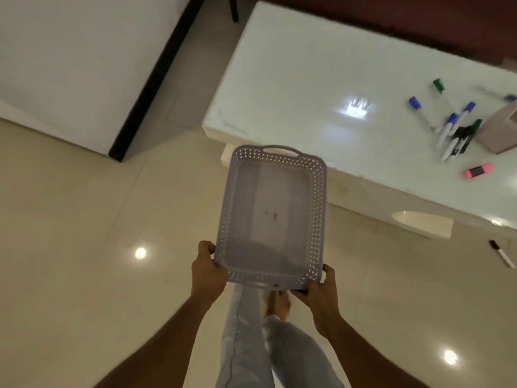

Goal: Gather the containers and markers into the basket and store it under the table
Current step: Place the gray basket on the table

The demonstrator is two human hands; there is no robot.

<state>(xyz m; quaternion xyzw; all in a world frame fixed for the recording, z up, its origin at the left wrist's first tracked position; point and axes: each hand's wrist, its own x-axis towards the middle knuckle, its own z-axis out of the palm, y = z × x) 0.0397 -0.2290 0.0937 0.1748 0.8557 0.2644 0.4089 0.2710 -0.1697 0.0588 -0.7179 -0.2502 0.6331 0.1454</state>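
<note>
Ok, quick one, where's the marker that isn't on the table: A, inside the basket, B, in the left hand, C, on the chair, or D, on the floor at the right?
D: one marker lies on the floor at the right, below the table edge, while the basket held by both hands holds no marker.

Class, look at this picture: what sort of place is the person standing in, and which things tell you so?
Probably a room in a home. Clues: a glossy tiled floor, a low white table scattered with markers, and bare feet behind the basket held in both hands.
</note>
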